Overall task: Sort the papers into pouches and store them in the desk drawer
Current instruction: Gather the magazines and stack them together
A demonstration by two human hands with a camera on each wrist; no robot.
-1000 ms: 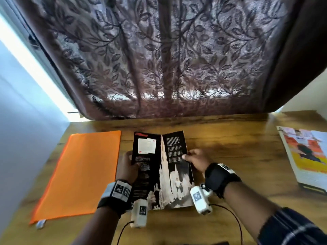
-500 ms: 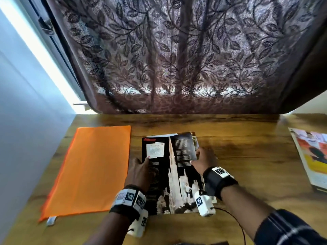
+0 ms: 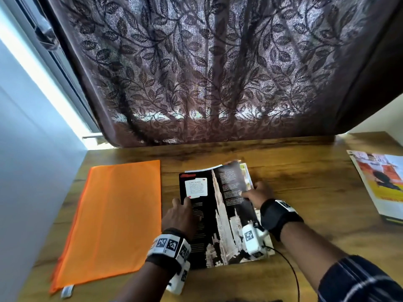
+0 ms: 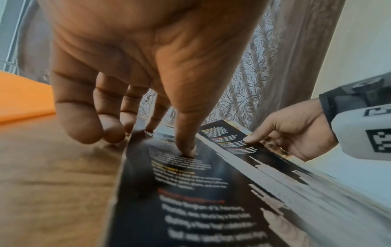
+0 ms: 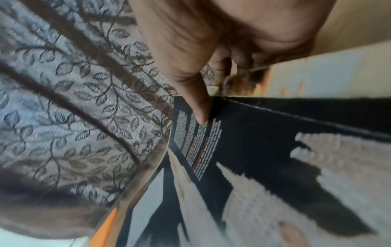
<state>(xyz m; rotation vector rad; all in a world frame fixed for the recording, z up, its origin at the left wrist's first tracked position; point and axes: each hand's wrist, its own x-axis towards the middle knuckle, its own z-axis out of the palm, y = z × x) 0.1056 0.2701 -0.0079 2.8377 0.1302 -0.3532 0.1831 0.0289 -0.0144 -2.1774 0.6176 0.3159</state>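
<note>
The bench (image 3: 305, 182) is wood with a visible grain and a smooth, low-sheen finish. At its nine o'clock side lies an orange pouch (image 3: 117, 216), matt, of fine woven cloth with a small white tag at one corner. The open magazine (image 3: 220, 214) in the middle is glossy printed paper, mostly black. At three o'clock, a second magazine (image 3: 379, 184) shows shiny coloured paper. The curtain (image 3: 207, 73) at twelve o'clock is thin, textured brown cloth with a woven leaf pattern.
</note>
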